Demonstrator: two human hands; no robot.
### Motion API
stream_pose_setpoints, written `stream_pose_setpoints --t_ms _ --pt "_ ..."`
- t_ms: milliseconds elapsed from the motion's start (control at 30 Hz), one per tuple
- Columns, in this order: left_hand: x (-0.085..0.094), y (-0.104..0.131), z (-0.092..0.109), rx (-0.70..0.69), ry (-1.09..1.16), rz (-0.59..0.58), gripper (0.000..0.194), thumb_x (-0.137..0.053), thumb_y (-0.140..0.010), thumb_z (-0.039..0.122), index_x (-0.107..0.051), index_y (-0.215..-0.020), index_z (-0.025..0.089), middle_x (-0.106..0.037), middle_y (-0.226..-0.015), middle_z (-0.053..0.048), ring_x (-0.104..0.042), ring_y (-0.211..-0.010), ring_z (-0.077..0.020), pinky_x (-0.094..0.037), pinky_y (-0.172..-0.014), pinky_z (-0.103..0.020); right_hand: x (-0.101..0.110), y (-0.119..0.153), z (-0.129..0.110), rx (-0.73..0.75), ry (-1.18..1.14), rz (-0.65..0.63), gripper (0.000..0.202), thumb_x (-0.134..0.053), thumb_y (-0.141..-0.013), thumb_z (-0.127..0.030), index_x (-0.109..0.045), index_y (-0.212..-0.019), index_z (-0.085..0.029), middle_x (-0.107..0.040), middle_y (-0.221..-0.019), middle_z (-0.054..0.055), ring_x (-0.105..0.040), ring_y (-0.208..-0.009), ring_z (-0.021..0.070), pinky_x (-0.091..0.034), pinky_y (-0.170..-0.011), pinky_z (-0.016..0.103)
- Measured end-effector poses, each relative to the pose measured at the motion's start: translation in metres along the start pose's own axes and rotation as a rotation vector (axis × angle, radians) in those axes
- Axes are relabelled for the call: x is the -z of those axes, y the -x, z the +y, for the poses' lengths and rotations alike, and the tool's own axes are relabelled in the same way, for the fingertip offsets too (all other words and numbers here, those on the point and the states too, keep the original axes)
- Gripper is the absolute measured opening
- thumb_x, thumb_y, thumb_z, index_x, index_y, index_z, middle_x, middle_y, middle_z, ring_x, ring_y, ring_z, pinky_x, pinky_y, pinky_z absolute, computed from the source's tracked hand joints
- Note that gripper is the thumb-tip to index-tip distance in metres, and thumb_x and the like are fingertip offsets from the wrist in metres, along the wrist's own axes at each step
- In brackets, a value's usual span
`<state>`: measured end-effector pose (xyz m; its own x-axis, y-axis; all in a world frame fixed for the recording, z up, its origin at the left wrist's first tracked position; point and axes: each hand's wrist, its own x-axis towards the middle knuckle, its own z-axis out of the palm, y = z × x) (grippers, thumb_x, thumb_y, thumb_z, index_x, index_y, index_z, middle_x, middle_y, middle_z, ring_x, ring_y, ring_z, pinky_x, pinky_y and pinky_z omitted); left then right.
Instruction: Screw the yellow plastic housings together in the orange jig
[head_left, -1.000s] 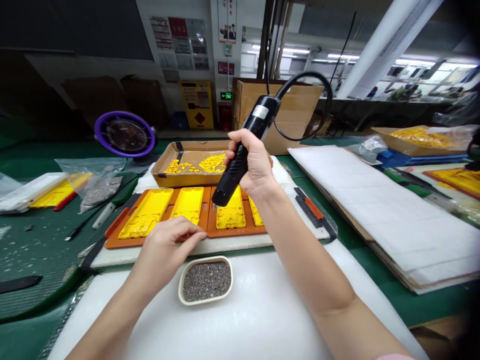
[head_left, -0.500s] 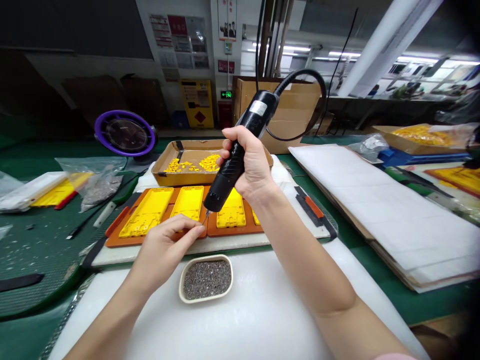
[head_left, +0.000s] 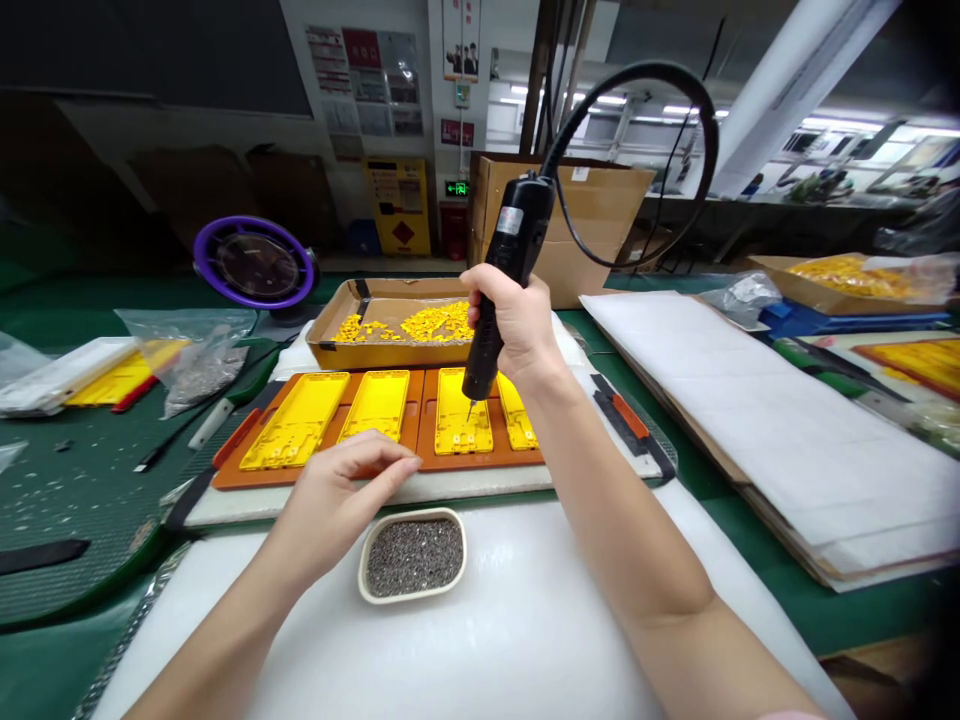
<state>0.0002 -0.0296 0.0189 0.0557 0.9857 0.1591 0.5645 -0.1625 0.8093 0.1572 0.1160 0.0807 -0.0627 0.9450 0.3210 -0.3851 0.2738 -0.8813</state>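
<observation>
While gripping the electric screwdriver point(head_left: 501, 290) at frame centre, right hand point(head_left: 517, 325) wrapped tight, bit upright over the third yellow housing point(head_left: 461, 425) to seat squarely. Lower centre, left hand point(head_left: 337, 500), fingers pinched narrow above the screw dish point(head_left: 412, 556), steadying the orange fixture point(head_left: 315, 470).

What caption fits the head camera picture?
Right hand holds a black electric screwdriver upright over a yellow plastic case; left hand rests nearby.

Screwdriver point(head_left: 499, 290) tip contact too small to tell
</observation>
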Motion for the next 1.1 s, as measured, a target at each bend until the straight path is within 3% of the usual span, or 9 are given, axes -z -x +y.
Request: stream_pose_setpoints --t_ms 533,833,1100 --pt "0.001 0.002 -0.001 0.063 0.067 0.003 0.016 -0.062 -0.081 0.037 -0.069 -0.078 0.023 -0.067 -0.083 0.001 -0.061 -0.08 -0.0152 -0.045 -0.073 -0.024 -0.006 0.004 0.007 -0.049 0.046 -0.03 0.02 -0.065 -0.064 -0.024 -0.047 -0.059 -0.017 -0.046 -0.054 -0.003 -0.043 -0.046 0.007 -0.038 -0.043 0.02" --pt "0.0 0.002 -0.002 0.055 0.137 0.007 0.011 -0.064 -0.079 0.034 -0.069 -0.083 0.025 -0.067 -0.087 0.001 -0.062 -0.085 -0.0154 -0.046 -0.077 -0.024 -0.01 0.009 0.011 -0.001 0.083 -0.227 0.016 -0.059 -0.067 -0.025 -0.048 -0.059 -0.017 -0.045 -0.055 -0.003 -0.042 -0.049 0.0073 -0.038 -0.047 0.019" --pt "-0.002 0.002 -0.004 0.068 0.177 0.025 0.012 -0.065 -0.078 0.034 -0.068 -0.082 0.023 -0.067 -0.085 0.0 -0.062 -0.081 -0.015 -0.047 -0.074 -0.023 -0.013 0.011 0.005 -0.054 0.077 -0.403 0.015 -0.061 -0.067 -0.025 -0.05 -0.06 -0.016 -0.047 -0.056 -0.003 -0.042 -0.05 0.0073 -0.038 -0.049 0.02"
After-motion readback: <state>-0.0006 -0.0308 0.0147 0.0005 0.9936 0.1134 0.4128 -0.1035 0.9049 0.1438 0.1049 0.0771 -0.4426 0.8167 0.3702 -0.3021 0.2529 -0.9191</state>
